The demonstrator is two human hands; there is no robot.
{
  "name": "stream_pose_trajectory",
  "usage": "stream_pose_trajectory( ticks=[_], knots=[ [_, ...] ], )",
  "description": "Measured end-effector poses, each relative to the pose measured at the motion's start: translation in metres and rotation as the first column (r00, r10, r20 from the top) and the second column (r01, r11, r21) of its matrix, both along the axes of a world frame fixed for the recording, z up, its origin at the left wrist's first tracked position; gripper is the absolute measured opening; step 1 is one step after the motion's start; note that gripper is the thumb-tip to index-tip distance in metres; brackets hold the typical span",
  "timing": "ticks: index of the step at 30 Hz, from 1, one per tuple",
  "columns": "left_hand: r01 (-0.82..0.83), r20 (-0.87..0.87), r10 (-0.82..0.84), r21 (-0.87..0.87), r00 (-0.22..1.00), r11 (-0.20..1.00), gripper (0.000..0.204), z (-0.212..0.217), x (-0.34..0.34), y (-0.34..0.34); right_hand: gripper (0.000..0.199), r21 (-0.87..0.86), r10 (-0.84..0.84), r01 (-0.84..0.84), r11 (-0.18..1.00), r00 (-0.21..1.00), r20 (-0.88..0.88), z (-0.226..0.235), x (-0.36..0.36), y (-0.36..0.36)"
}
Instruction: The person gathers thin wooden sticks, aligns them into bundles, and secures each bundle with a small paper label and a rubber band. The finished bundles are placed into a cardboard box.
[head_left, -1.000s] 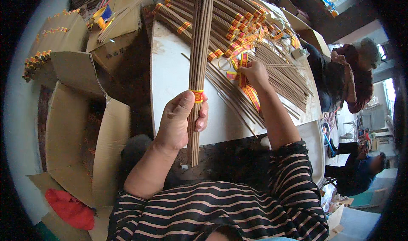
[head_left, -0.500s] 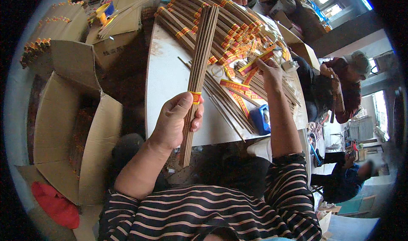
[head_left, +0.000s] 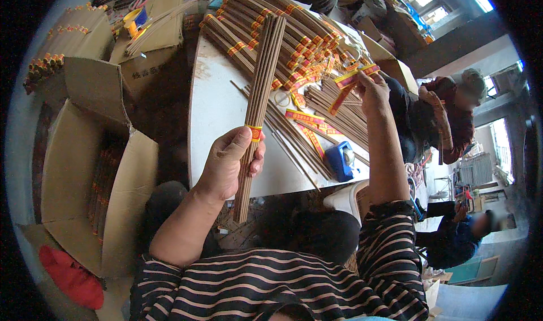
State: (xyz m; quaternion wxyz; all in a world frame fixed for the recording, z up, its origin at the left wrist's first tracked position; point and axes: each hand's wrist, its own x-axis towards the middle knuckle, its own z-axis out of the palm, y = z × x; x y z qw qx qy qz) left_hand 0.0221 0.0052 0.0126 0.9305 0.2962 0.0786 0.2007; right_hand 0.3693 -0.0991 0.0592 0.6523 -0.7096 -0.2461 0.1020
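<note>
My left hand is closed round a bundle of brown incense sticks, held upright and slightly tilted, with a red and yellow paper band about it at my fingertips. My right hand pinches a red and yellow paper label strip above the far right of the white table. Another strip dangles just below that hand. Loose incense sticks and more label strips lie under and between my hands. A blue tape dispenser stands by the near table edge.
Banded incense bundles are piled at the back of the table. On the left stands an open cardboard box with bundles inside; a red cloth lies below it. Other people work at the right and far side.
My right hand has moved right, lifting the label strip away from the heap of strips. My left hand still holds the bundle, a little further left in view.
</note>
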Motion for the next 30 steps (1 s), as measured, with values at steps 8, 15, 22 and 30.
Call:
stream_pose_trajectory(
  ticks=[8,15,22,30],
  knots=[
    [0.012,-0.001,-0.012,-0.012,1.0,1.0,0.031,0.001,0.002,0.0,0.008,0.18,0.015,0.018,0.984,0.983,-0.181,0.006,0.015,-0.008],
    [0.008,-0.002,-0.008,0.003,1.0,1.0,0.03,0.0,0.002,-0.001,0.016,0.247,0.004,0.098,0.964,0.923,-0.384,-0.005,0.021,-0.005],
    [-0.009,-0.039,0.009,0.023,0.999,1.0,0.03,0.002,0.001,0.0,0.015,-0.043,0.063,-0.083,0.996,0.939,-0.338,-0.016,0.019,0.006],
    [-0.008,-0.023,0.008,0.007,1.0,1.0,0.031,0.001,0.002,0.001,0.016,-0.025,0.139,-0.144,0.989,0.979,-0.15,-0.001,-0.013,0.018]
  ],
)
